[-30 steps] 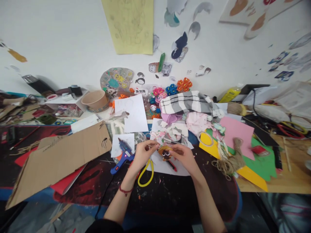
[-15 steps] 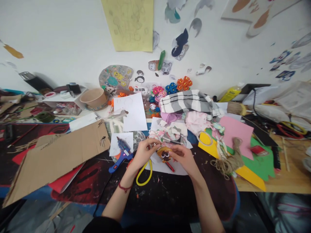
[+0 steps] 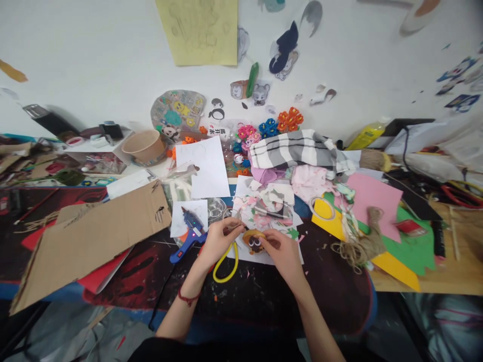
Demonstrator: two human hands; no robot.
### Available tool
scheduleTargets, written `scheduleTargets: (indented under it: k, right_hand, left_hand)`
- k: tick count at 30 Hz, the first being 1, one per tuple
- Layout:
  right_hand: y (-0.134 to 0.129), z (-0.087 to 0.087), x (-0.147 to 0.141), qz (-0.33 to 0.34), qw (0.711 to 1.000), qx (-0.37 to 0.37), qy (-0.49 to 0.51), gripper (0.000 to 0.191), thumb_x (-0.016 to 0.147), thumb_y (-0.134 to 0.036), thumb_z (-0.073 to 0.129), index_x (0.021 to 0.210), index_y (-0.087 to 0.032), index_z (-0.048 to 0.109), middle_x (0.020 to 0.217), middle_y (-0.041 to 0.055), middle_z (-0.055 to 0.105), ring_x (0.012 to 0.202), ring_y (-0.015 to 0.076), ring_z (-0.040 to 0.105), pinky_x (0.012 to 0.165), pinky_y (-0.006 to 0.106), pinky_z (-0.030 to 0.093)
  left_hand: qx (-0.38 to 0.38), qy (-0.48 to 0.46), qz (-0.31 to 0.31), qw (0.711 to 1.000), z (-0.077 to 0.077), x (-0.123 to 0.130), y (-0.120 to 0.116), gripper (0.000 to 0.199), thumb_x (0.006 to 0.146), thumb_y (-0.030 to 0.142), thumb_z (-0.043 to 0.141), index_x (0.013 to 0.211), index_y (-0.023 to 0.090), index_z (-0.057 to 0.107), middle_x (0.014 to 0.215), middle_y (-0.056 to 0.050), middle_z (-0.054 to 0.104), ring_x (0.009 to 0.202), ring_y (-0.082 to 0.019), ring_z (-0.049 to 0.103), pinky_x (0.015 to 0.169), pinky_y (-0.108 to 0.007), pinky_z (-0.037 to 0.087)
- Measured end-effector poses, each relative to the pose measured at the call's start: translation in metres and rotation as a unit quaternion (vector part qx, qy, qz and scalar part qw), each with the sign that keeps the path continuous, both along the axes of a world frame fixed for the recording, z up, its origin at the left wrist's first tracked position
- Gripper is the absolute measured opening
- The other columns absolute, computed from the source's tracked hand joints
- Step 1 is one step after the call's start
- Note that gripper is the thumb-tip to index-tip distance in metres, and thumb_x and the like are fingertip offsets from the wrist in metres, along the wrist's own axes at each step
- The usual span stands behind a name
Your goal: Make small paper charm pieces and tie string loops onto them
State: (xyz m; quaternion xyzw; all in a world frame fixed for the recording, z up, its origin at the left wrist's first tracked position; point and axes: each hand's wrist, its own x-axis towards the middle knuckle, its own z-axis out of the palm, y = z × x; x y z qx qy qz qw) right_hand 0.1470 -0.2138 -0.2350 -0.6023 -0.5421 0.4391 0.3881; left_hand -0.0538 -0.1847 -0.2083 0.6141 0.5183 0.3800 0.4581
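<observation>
My right hand (image 3: pixel 279 251) pinches a small cartoon figure (image 3: pixel 255 244) with big white eyes, a brown face and a yellow hat, holding it above white paper. To its left, my left hand (image 3: pixel 222 240) has thumb and forefinger pressed together near the figure's edge; what is between them is too small to make out. A yellow-handled tool, perhaps scissors (image 3: pixel 226 275), lies under my left wrist. Left of that hand, a blue glue gun (image 3: pixel 191 236) rests on a white sheet. Fabric scraps (image 3: pixel 269 203) lie just beyond both hands.
A large cardboard piece (image 3: pixel 101 234) covers the left of the table. To the right are a tape roll (image 3: pixel 322 207), a twine bundle (image 3: pixel 364 246), pink paper (image 3: pixel 377 201) and green sheets (image 3: pixel 418 256). Plaid cloth (image 3: pixel 298 151) and a round bowl (image 3: pixel 143 146) stand at the back.
My left hand has drawn slightly left, widening the gap to the figure. A red object seen below the figure earlier no longer shows. The whole view has shifted a little.
</observation>
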Motion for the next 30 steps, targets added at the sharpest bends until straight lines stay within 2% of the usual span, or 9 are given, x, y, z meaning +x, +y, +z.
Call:
scheduleTargets:
  k: [2, 6, 13, 17, 20, 22, 25, 28, 30]
  right_hand:
    - [0.000, 0.003, 0.004, -0.019, 0.999, 0.016, -0.043, 0.025, 0.081, -0.044, 0.067, 0.089, -0.020, 0.069, 0.085, 0.0072, 0.075, 0.074, 0.0232, 0.069, 0.070, 0.033, 0.051]
    - [0.000, 0.010, 0.009, -0.017, 0.995, 0.031, -0.097, 0.023, 0.083, -0.043, 0.065, 0.085, -0.021, 0.070, 0.075, 0.0050, 0.073, 0.063, 0.0204, 0.062, 0.062, 0.031, 0.045]
    - [-0.010, 0.014, -0.002, 0.062, 0.970, 0.049, -0.229, 0.030, 0.090, -0.045, 0.057, 0.074, -0.021, 0.069, 0.065, 0.0035, 0.066, 0.058, 0.0181, 0.056, 0.055, 0.030, 0.034]
    - [-0.016, 0.017, -0.001, 0.019, 0.954, 0.083, -0.286, 0.031, 0.091, -0.047, 0.056, 0.084, -0.021, 0.070, 0.069, 0.0052, 0.065, 0.064, 0.0194, 0.057, 0.059, 0.031, 0.036]
    - [-0.009, 0.021, 0.006, 0.010, 0.965, 0.103, -0.239, 0.030, 0.091, -0.045, 0.057, 0.100, -0.020, 0.070, 0.077, 0.0062, 0.067, 0.067, 0.0199, 0.058, 0.066, 0.032, 0.043]
    - [0.002, 0.022, 0.010, 0.054, 0.983, 0.091, -0.150, 0.028, 0.088, -0.042, 0.062, 0.104, -0.021, 0.070, 0.087, 0.0067, 0.070, 0.070, 0.0190, 0.060, 0.068, 0.032, 0.047]
    - [0.021, 0.021, 0.013, 0.127, 0.987, 0.083, -0.047, 0.032, 0.085, -0.040, 0.066, 0.113, -0.025, 0.070, 0.103, 0.0065, 0.072, 0.080, 0.0200, 0.064, 0.073, 0.032, 0.051]
    - [0.034, 0.019, 0.012, 0.186, 0.981, 0.055, 0.015, 0.032, 0.081, -0.043, 0.069, 0.107, -0.025, 0.072, 0.103, 0.0063, 0.073, 0.085, 0.0209, 0.066, 0.076, 0.033, 0.053]
    - [0.038, 0.018, 0.008, 0.202, 0.977, 0.043, 0.050, 0.033, 0.079, -0.046, 0.070, 0.104, -0.023, 0.073, 0.103, 0.0065, 0.073, 0.084, 0.0205, 0.066, 0.075, 0.033, 0.053]
  left_hand:
    - [-0.007, 0.002, -0.009, 1.000, 0.000, 0.001, 0.001, 0.024, 0.087, 0.037, 0.063, 0.093, 0.015, 0.072, 0.084, -0.008, 0.074, 0.077, -0.019, 0.069, 0.070, -0.027, 0.051]
    - [-0.008, 0.017, -0.021, 1.000, -0.002, 0.006, 0.003, 0.026, 0.086, 0.039, 0.063, 0.093, 0.016, 0.074, 0.078, -0.007, 0.074, 0.068, -0.017, 0.066, 0.063, -0.025, 0.048]
    - [0.010, 0.057, -0.024, 0.998, -0.005, 0.012, 0.004, 0.023, 0.085, 0.035, 0.064, 0.093, 0.017, 0.077, 0.074, -0.005, 0.073, 0.054, -0.013, 0.054, 0.052, -0.023, 0.037]
    - [0.020, 0.065, -0.034, 0.997, -0.003, 0.010, 0.002, 0.022, 0.084, 0.033, 0.064, 0.094, 0.019, 0.077, 0.071, -0.004, 0.072, 0.054, -0.012, 0.051, 0.052, -0.022, 0.035]
    - [0.020, 0.059, -0.054, 0.997, 0.002, 0.010, 0.000, 0.021, 0.085, 0.032, 0.064, 0.094, 0.020, 0.077, 0.073, -0.004, 0.072, 0.055, -0.012, 0.051, 0.052, -0.022, 0.036]
    - [0.015, 0.049, -0.074, 0.996, 0.005, 0.012, -0.001, 0.020, 0.086, 0.031, 0.063, 0.093, 0.019, 0.077, 0.076, -0.005, 0.072, 0.056, -0.012, 0.053, 0.052, -0.022, 0.038]
    - [0.004, 0.026, -0.102, 0.994, 0.010, 0.013, -0.003, 0.020, 0.086, 0.031, 0.062, 0.091, 0.018, 0.077, 0.080, -0.006, 0.073, 0.061, -0.014, 0.058, 0.055, -0.023, 0.042]
    - [-0.011, 0.000, -0.122, 0.992, 0.011, 0.014, -0.003, 0.022, 0.086, 0.033, 0.062, 0.090, 0.017, 0.076, 0.079, -0.006, 0.073, 0.065, -0.017, 0.062, 0.059, -0.024, 0.047]
    - [-0.023, -0.017, -0.134, 0.991, 0.012, 0.014, -0.003, 0.023, 0.087, 0.035, 0.062, 0.088, 0.017, 0.076, 0.078, -0.006, 0.073, 0.067, -0.017, 0.064, 0.062, -0.026, 0.049]
